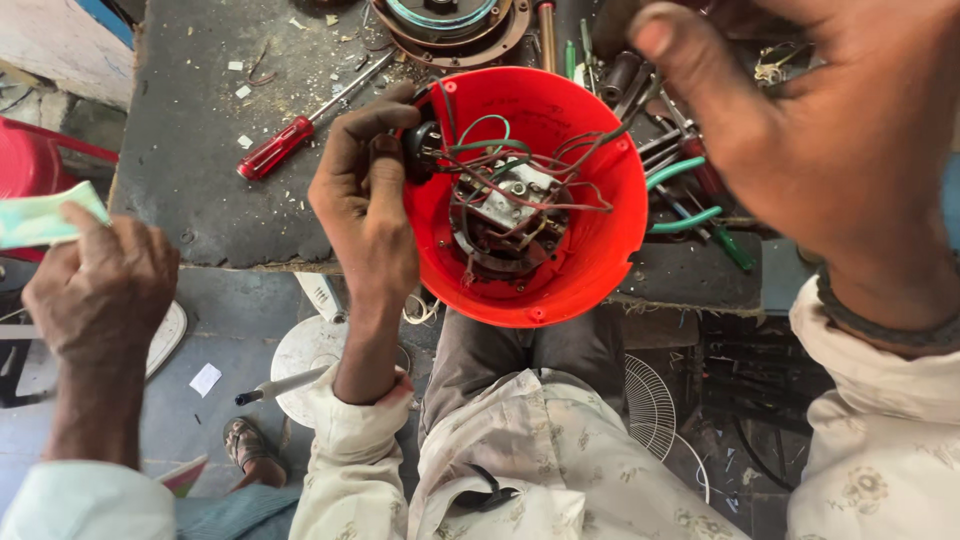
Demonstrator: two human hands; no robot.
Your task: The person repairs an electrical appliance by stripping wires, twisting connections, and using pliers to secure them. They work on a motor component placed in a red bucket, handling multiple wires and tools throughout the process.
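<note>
- One red plastic housing (pixel 560 270), cone-shaped and open toward the camera, sits tipped against the near edge of the bench (pixel 200 190), over the person's lap; inside it lie a metal switch block (pixel 510 200) and a tangle of red, green and grey wires (pixel 520 160).
- The left hand (pixel 365 205) grips the housing's left rim, its fingers (pixel 385 125) clamped around a black knob (pixel 420 148) seated in the wall.
- The right hand (pixel 830 130) hangs raised and close to the camera, its fingers spread apart and holding nothing.
- Judging from this, the step in hand is work on the knob and its wiring, with the housing steadied by one hand; the next move would call for the free hand to come down among the wires or to a tool, without tearing the thin leads.
- A red-handled screwdriver (pixel 285 140) lies on the bench left of the housing; green-handled tools (pixel 690 195) crowd its right side, and a round copper-wound motor part (pixel 450 25) sits at the far edge.
- At lower left another person's hand (pixel 95 285) holds a pale folded paper (pixel 45 215).
</note>
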